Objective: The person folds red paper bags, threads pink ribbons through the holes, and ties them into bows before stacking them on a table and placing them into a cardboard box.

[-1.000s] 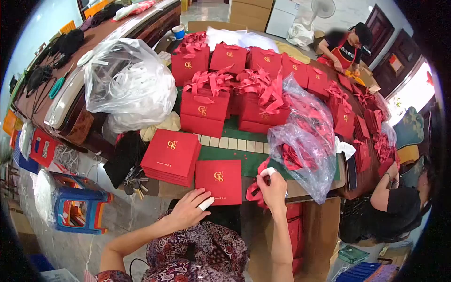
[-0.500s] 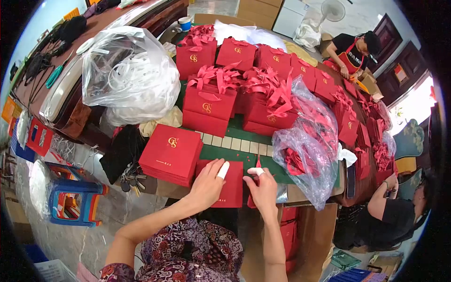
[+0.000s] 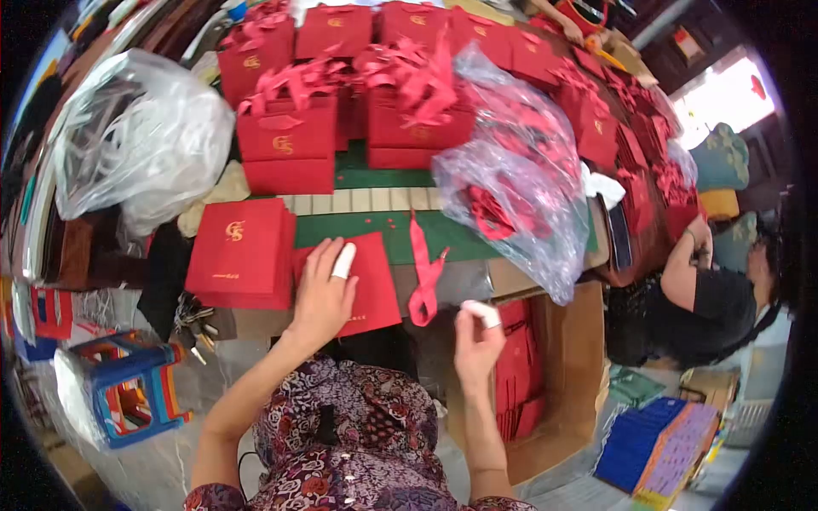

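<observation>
My left hand (image 3: 325, 294), a white cover on one finger, lies with its fingers spread on a flat red bag (image 3: 371, 285) at the table's front edge. My right hand (image 3: 480, 341) is over the cardboard box, right of the table edge, its thumb and covered index finger close together; anything between them is too small to make out. Between the hands, a looped red ribbon (image 3: 426, 277) lies on the table. Left of my left hand is a stack of red bags (image 3: 243, 255) with gold lettering.
Red bags with ribbon handles (image 3: 285, 149) stand behind a row of pale tiles (image 3: 362, 200). Plastic bags lie at left (image 3: 141, 140) and right (image 3: 520, 204). A cardboard box (image 3: 571, 366) holds red bags. A person (image 3: 699, 281) sits at the right; another person's hand (image 3: 573, 32) is farther back.
The view has shifted downward and to the right. My right hand has moved away from the flat bag toward the box, and the ribbon now lies apart from it.
</observation>
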